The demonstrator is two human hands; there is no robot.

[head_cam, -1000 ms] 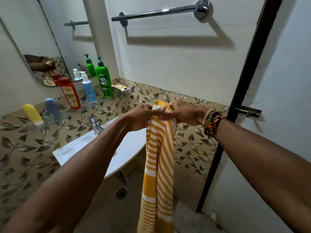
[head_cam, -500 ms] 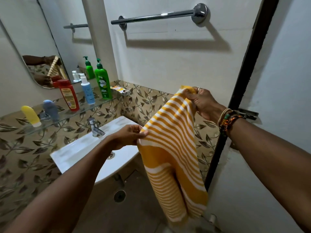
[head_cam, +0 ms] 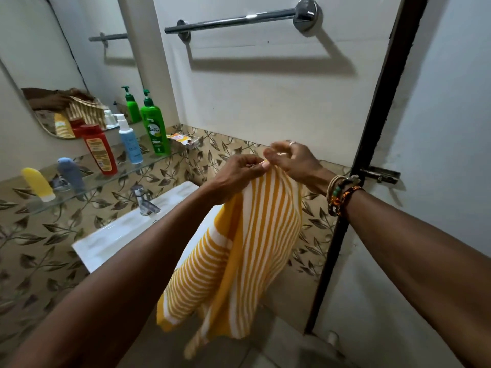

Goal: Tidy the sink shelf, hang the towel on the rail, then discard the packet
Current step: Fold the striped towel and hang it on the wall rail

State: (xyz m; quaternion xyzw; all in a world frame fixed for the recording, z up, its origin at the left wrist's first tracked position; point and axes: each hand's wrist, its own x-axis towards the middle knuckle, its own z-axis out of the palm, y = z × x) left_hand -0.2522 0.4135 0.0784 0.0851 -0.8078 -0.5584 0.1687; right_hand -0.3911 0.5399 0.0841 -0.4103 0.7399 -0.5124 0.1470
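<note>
The towel rail [head_cam: 239, 21] is seen bare along its length, open wall [head_cam: 265, 102] being left below it. The glass shelf [head_cam: 121, 170] is lined by bottles [head_cam: 99, 150]; its right end is taken by a packet [head_cam: 180, 138].

Mirror [head_cam: 39, 57] top L, rounded lower corner, set on white wall [head_cam: 265, 107]. Below: band of beige leaf-pattern tiles [head_cam: 39, 235] running L to R, behind white basin [head_cam: 114, 240]. Chrome tap [head_cam: 144, 201] at basin's back edge, spout pointing fwd over the bowl. R side: dark door frame [head_cam: 376, 123], floor to top of view, leaning in the wide lens. Metal slide bolt [head_cam: 380, 174] abt mid-height on pale blue-grey panel [head_cam: 451, 107], its L end meeting the frame. Grey floor [head_cam: 281, 351] at bottom, blurred; small white obj at frame's foot, can't tell what.
</note>
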